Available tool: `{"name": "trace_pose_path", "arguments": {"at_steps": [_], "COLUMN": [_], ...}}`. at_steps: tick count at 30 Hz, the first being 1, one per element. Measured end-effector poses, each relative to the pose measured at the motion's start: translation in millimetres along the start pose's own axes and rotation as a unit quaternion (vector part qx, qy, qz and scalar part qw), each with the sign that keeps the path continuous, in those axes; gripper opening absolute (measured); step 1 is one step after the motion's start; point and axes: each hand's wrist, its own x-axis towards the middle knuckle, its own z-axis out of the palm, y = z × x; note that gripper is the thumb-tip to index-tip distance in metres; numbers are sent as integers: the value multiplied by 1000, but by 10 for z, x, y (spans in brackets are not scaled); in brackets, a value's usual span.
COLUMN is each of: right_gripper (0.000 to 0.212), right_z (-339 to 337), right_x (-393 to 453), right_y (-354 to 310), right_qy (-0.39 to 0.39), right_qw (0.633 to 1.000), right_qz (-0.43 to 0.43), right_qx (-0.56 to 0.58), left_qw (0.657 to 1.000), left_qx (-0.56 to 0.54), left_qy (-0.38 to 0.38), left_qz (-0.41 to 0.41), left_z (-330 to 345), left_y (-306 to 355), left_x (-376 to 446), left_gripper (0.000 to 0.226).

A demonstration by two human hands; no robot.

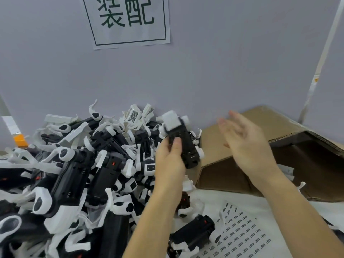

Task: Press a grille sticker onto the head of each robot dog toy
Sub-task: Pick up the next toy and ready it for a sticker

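Left hand (170, 157) grips one robot dog toy (181, 141) by black body, thumb across its underside, white head (170, 120) tilted up toward back wall; head face shown bare, no grille visible. Right hand (245, 142) hovers just beside toy, fingers straight and spread, holding nothing. Sticker sheet (240, 237) lies at worktop's near right edge. Large heap of toys (74, 174) fills left side; a few at back show grille. Judged: bulk of job remains.
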Motion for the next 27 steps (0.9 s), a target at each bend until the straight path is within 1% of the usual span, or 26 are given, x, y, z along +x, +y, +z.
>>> {"name": "trace_pose_path", "arguments": {"at_steps": [1, 2, 3, 4, 6, 8, 10, 11, 13, 15, 18, 20, 21, 22, 24, 27], "right_gripper": [63, 41, 25, 18, 21, 22, 19, 18, 17, 25, 25, 36, 35, 30, 24, 25], "right_z": [-32, -55, -67, -75, -82, -84, -77, -66, -50, -52, -44, 2, 41, 93, 206, 352], "right_x": [18, 33, 45, 51, 42, 6, -24, -30, -32, -21, -33, -64, -84, -102, -141, -174], "right_y": [26, 51, 74, 88, 99, 101, 111, 125, 143, 141, 112, 89, 75, 61, 47, 76], "right_qy": [5, 5, -2, -14, -65, -142, -215, -236, -246, -255, -312, -342, -353, -354, -323, -272], "right_qw": [1000, 1000, 999, 998, 994, 983, 968, 962, 957, 950, 933, 923, 920, 921, 934, 952], "right_qz": [7, 16, 29, 43, 69, 99, 124, 132, 157, 178, 158, 141, 124, 107, 88, 77], "right_qx": [-7, -20, -31, -38, -50, -54, -46, -39, -6, 32, 80, 111, 119, 126, 129, 120], "left_qw": [996, 983, 969, 962, 973, 984, 981, 976, 968, 967, 963, 958, 958, 960, 966, 969], "left_qx": [-82, -167, -226, -247, -207, -159, -172, -194, -226, -232, -249, -266, -266, -260, -240, -236], "left_qy": [-8, -29, -48, -68, -69, -34, -20, -27, -46, -48, -33, -39, -45, -52, -54, -48], "left_qz": [-43, -75, -90, -88, -78, -80, -92, -93, -97, -94, -94, -100, -100, -95, -81, -53], "left_z": [-31, -56, -78, -85, -72, -36, -31, -42, -69, -96, -117, -126, -132, -139, -157, -190], "left_y": [31, 70, 106, 128, 119, 83, 72, 76, 106, 109, 131, 161, 164, 163, 147, 139], "left_x": [22, 22, 14, 14, 19, 30, 35, 35, 26, 36, 31, 17, 11, 9, 13, 28], "left_gripper": [26, 28, 31, 32, 28, 31, 26, 24, 28, 40, 47, 49, 50, 50, 50, 46]}}
